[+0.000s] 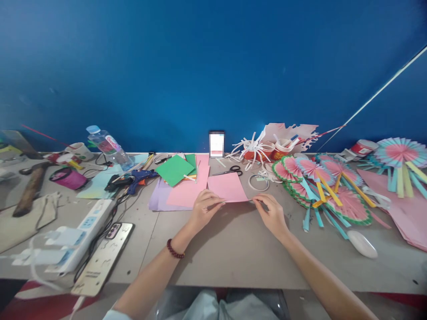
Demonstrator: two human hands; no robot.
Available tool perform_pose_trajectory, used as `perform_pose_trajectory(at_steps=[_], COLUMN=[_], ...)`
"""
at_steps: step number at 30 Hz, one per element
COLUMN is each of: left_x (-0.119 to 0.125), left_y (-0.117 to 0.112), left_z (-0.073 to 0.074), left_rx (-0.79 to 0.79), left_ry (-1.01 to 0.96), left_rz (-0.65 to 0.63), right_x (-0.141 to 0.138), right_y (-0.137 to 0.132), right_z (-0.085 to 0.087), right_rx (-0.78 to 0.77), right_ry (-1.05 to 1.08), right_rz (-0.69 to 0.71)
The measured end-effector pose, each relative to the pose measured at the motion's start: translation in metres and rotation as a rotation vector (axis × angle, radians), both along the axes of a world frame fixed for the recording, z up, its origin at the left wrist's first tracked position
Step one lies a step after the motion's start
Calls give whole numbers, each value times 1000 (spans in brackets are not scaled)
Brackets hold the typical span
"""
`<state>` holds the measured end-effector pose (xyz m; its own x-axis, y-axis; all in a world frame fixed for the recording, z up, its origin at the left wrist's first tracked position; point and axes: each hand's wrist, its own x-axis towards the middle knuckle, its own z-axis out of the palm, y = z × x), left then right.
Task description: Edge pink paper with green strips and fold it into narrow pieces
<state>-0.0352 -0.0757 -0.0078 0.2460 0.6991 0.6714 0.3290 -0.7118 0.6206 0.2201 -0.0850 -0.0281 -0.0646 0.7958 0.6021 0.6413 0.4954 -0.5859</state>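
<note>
The grey table carries a pink sheet at its centre. To the left lie a green sheet on stacked coloured paper, a glue gun, a power strip and a phone. Behind the pink sheet lie scissors and a tape ring. To the right lie folded paper fans.

Matt pink paper sheet, smooth grey tabletop, glossy clear plastic bottle, metal scissors.
</note>
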Motion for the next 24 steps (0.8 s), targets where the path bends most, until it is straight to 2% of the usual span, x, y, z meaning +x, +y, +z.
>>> perform_pose_trajectory(at_steps=[4,8,16,20,24], left_x=[0,2,5,6,7], left_y=[1,1,1,3,2], left_z=[-1,-1,3,3,8], left_rx=[-63,-169,-637,-778,-845], left_ry=[12,-69,-322,-475,-569], left_rz=[27,98,157,153,135], right_x=[-1,-5,-7,-5,-3], right_y=[-2,-5,-3,0,0], right_z=[2,5,7,7,13], right_rx=[2,-54,-339,-515,-655], right_ry=[4,59,355,522,631], right_rz=[1,17,52,38,44])
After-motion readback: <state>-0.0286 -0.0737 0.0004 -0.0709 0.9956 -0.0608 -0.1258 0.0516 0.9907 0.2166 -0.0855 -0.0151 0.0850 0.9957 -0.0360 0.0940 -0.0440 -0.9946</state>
